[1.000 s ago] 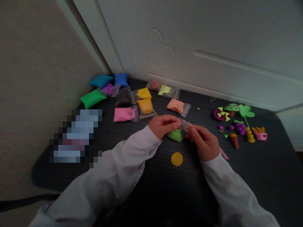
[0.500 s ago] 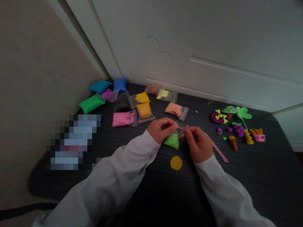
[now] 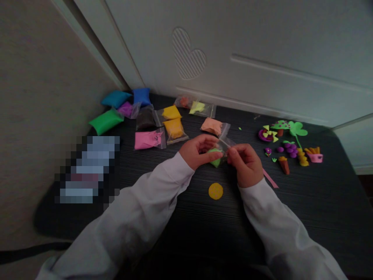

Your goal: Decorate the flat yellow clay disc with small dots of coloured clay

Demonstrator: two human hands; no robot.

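My left hand (image 3: 196, 151) and my right hand (image 3: 244, 163) both pinch a small clear plastic bag of light green clay (image 3: 217, 157) just above the dark table (image 3: 305, 202). The left fingers wrap around the green lump. At the bag's clear top edge, the right fingers are closed. A flat yellow clay disc (image 3: 215, 191) lies on the table just in front of my hands. A pink strip (image 3: 270, 179) sticks out from behind my right hand.
Several clay bags in green (image 3: 105, 121), blue, purple, pink (image 3: 148, 139), yellow and peach (image 3: 214, 126) lie at the back left. Small finished clay figures (image 3: 288, 146) stand at the back right. A white panel with a heart (image 3: 186, 54) backs the table. A blurred-out object (image 3: 87, 169) lies left.
My left hand has closed further around the green lump, hiding most of it. The view has tilted slightly; both hands stay at the bag.
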